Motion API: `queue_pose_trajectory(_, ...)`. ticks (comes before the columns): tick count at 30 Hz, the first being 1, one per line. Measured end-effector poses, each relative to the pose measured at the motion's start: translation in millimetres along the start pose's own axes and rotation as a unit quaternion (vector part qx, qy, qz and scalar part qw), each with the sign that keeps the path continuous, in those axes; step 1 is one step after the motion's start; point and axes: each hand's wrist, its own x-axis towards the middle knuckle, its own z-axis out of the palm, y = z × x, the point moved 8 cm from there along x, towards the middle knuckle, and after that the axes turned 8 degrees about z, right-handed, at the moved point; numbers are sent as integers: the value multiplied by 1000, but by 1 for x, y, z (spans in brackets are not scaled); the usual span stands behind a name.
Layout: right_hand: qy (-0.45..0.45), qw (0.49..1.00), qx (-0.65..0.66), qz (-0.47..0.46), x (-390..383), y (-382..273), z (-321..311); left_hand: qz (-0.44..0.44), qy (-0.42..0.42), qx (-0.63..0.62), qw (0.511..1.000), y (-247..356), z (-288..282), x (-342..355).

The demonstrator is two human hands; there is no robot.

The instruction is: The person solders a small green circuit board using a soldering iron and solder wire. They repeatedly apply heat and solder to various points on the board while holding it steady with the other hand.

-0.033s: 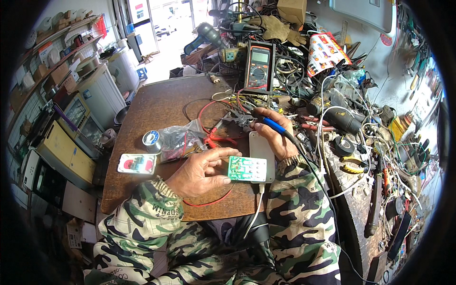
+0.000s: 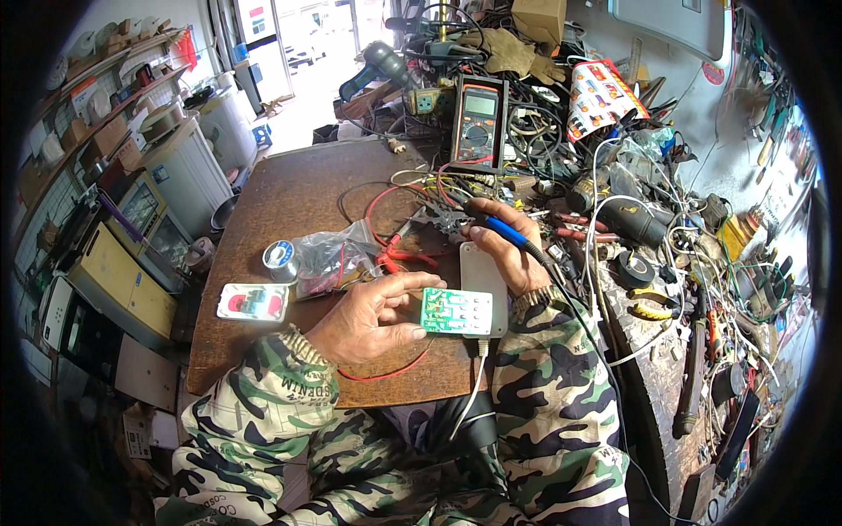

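My left hand (image 2: 373, 317) grips the left end of a green circuit board (image 2: 447, 311) set in a white housing, thumb below and fingers above. In my right hand (image 2: 513, 250) is a soldering iron (image 2: 507, 231) with a blue handle; its black cord runs down over my sleeve. The iron's front end points to the upper left, apart from the board, and its tip is hard to make out against the clutter. Under the board, on the wooden table, lies a pale grey casing (image 2: 482, 272). A white cable (image 2: 474, 390) hangs down below the board.
Left on the table (image 2: 272, 197) are a solder spool (image 2: 281, 259), a white case with red parts (image 2: 252, 302) and a plastic bag (image 2: 338, 259). Red-handled pliers (image 2: 408, 259) lie behind my left hand. A multimeter (image 2: 480, 123) stands at the back; tools and cables crowd the right.
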Motion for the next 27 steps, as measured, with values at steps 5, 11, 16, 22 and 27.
queue_pose_trajectory(5, 2, 1000, -1, 4, -2, -4, 0, 1, 1, 4, 1000, 0, 0, 0)
queue_pose_trajectory(11, -1, 1000, -12, 3, -2, -6, 1, -1, -1, 1, 1000, -3, -1, 0)
queue_pose_trajectory(16, -3, 1000, 6, 0, -1, -1, 0, -8, -4, -4, 1000, -1, 1, 1)
queue_pose_trajectory(22, 4, 1000, -3, -8, -1, -5, 1, -3, -6, -15, 1000, -3, 0, 0)
queue_pose_trajectory(27, 1, 1000, -20, -6, -2, -4, -1, 45, 4, -35, 998, -4, 1, 2)
